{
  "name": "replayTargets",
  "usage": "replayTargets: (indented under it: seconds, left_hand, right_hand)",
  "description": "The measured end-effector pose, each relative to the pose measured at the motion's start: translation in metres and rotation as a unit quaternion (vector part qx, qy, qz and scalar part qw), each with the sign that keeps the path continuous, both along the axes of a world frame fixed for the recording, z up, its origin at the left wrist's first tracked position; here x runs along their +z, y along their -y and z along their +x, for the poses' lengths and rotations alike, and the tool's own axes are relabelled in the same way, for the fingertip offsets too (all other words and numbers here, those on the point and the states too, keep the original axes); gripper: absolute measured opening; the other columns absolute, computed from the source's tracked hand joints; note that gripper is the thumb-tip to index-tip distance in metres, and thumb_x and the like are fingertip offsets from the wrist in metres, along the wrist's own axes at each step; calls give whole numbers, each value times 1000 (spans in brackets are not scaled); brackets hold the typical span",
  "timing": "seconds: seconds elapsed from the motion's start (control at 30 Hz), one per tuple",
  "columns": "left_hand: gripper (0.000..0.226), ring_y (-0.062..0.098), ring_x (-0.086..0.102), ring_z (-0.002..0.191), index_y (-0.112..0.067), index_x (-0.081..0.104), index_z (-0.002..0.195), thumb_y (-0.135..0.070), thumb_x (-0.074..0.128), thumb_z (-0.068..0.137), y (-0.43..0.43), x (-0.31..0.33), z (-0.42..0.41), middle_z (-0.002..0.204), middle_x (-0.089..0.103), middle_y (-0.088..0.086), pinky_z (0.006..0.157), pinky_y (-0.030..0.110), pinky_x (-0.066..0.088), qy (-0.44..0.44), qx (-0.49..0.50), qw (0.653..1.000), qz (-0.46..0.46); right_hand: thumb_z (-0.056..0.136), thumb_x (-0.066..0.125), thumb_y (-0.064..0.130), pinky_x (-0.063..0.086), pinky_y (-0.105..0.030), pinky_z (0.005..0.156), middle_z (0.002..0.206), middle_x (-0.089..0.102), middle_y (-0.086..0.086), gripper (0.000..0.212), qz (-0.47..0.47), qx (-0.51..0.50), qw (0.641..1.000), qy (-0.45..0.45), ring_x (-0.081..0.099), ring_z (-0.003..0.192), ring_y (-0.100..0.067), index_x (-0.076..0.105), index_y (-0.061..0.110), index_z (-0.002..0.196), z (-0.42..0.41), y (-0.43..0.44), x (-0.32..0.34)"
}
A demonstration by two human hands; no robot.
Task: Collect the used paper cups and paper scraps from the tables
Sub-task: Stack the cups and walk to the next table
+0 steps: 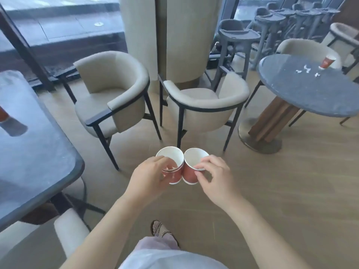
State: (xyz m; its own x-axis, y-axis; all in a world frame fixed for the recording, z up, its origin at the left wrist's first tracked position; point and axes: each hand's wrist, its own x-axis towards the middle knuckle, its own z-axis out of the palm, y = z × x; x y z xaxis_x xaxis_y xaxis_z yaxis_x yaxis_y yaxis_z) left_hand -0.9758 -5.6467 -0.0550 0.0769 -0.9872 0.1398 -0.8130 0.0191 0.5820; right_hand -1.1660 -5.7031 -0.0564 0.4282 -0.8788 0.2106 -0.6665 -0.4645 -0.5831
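Your left hand [150,174] pinches the rim of a stacked cup pair [172,166] and your right hand [215,176] pinches a single paper cup [191,167], the cups touching over the floor. They look light and crushable (thin walls), so grip the stiffer rim gently. Another cup [328,62] and paper scraps [306,69] wait on the round bench [303,94].

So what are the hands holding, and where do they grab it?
Each holds a red paper cup. The left hand grips the left cup at its rim and side; the right hand pinches the right cup at its rim.
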Motion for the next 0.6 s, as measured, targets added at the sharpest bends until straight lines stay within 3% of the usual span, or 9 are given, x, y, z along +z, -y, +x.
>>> replayTargets:
  seconds: [0.1,0.3,0.6]
  left_hand:
    - [18,20,60,84,-21,65,89,-12,66,74,43,11,32,90,67,-8,67,36,50,1,28,1000,-1]
    - [17,16,57,89,-24,62,88,-13,63,75,92,20,98,92,65,-11,67,30,46,20,94,995,10]
    - [22,15,59,83,-23,62,88,-9,65,71,113,3,198,90,64,-12,67,29,46,-14,253,967,27]
  right_hand:
    - [76,70,6,30,-7,75,85,60,5,11,-15,23,1000,-3,50,84,-12,70,15,83,33,52,12]
    - [77,70,6,31,-2,77,85,61,5,10,-11,78,997,20,53,84,-13,70,15,82,108,115,19]
    - [78,68,6,37,-13,80,90,62,4,13,11,258,966,7,54,90,-14,71,16,86,243,194,5]
